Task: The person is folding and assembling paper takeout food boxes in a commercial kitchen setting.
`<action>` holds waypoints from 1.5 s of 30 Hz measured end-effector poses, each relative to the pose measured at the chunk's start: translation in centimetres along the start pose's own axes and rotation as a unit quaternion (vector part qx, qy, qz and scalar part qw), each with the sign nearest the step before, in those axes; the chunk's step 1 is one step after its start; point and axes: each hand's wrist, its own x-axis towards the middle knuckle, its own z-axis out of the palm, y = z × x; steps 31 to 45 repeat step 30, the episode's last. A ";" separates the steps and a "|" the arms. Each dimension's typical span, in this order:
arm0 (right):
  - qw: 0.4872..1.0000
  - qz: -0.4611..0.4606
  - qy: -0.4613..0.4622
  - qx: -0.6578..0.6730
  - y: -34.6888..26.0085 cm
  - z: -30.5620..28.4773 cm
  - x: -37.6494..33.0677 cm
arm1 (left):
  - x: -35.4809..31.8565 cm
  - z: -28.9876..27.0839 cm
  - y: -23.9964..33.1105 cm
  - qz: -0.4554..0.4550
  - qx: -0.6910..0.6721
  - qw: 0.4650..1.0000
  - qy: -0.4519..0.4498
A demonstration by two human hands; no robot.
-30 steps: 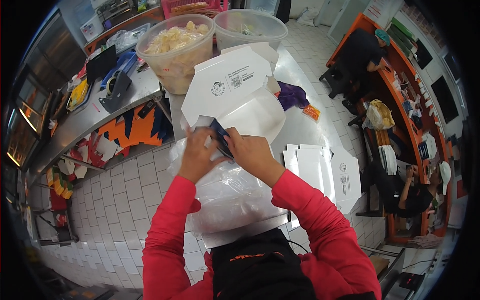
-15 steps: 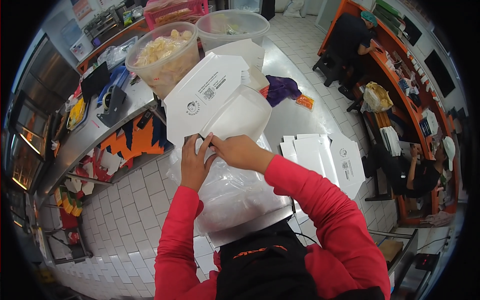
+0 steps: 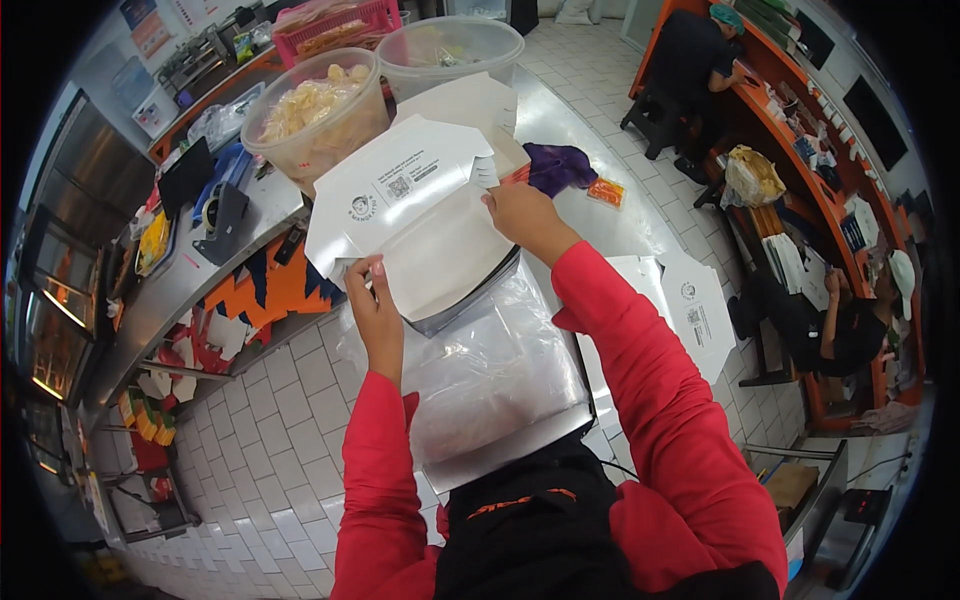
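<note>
A white cardboard takeaway box (image 3: 445, 250) with a printed lid panel lies half folded in front of me, the lid leaning away. My left hand (image 3: 375, 310) grips its near left corner, thumb and fingers closed at the edge. My right hand (image 3: 530, 218) is closed on the right side, by the slotted edge; its fingertips are partly hidden. Under the box's near edge is a pile of clear plastic bags (image 3: 490, 375). Flat white box blanks (image 3: 690, 310) lie right of the bags. Another white carton piece (image 3: 465, 105) stands behind the box.
Two clear tubs stand at the back, one with bagged yellowish food (image 3: 320, 115), one with small packets (image 3: 450, 60). A purple cloth (image 3: 557, 170) and an orange packet (image 3: 606, 192) lie on the steel table (image 3: 615, 230). Two people sit at an orange counter (image 3: 800, 180) on the right.
My right hand has moved from beside the left hand to the box's right side. The left hand has stayed near the left corner, and the box's inner panel has spread flatter between them.
</note>
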 end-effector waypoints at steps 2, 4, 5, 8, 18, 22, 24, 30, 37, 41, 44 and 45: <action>1.000 0.008 -0.018 -0.009 0.2 0.9 -0.4 | 0.6 0.7 -0.3 -0.043 -0.041 0.997 0.059; 1.000 0.003 0.016 0.003 0.3 1.4 -1.0 | 0.5 1.1 -0.7 -0.036 -0.048 0.996 0.065; 1.000 0.007 0.017 0.003 0.3 1.4 -1.0 | 0.4 1.4 -0.9 -0.029 -0.055 0.995 0.074; 1.000 0.014 0.013 0.024 0.0 1.8 -1.2 | 0.7 1.5 -1.9 -0.044 -0.060 0.994 0.086; 0.996 0.059 0.010 0.073 0.0 2.4 -1.9 | 0.7 1.9 -2.9 0.003 -0.013 0.997 0.079; 0.973 0.065 -0.004 0.222 1.6 1.5 -2.7 | 0.8 2.2 -3.1 -0.005 -0.060 0.995 0.075; 0.932 0.082 0.028 0.352 2.6 0.8 -5.4 | 1.0 2.2 -3.3 -0.007 -0.097 0.992 0.079; 0.979 -0.090 -0.051 0.177 10.5 -1.5 -19.7 | 1.1 1.2 -2.8 0.056 0.029 0.996 0.057; 0.979 -0.090 -0.051 0.177 10.5 -1.5 -19.7 | 1.1 1.2 -2.8 0.056 0.029 0.996 0.057; 0.979 -0.090 -0.051 0.177 10.5 -1.5 -19.7 | 1.1 1.2 -2.8 0.056 0.029 0.996 0.057; 0.979 -0.090 -0.051 0.177 10.5 -1.5 -19.7 | 1.1 1.2 -2.8 0.056 0.029 0.996 0.057; 0.979 -0.090 -0.051 0.177 10.5 -1.5 -19.7 | 1.1 1.2 -2.8 0.056 0.029 0.996 0.057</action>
